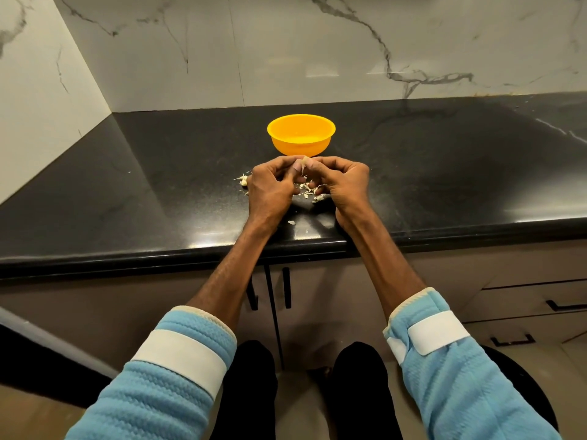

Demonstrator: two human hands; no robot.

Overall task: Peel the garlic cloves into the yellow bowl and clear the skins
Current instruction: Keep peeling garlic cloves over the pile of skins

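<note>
Black stone countertop [127, 185], one. On it, well back from the front edge, one yellow bowl [301, 134], upright; its inside shows plain yellow. Just in front of the bowl, two hands meet above the counter: left hand [270, 185] and right hand [343, 182], fingers curled, both pinching one garlic clove [304, 161] between their fingertips. Small clump of unpeeled garlic [244, 181] beside the left hand, number unclear. Pale skins [306, 190] lie scattered under the hands, too many to count; one stray scrap [291, 222] lies nearer the counter edge.
</note>
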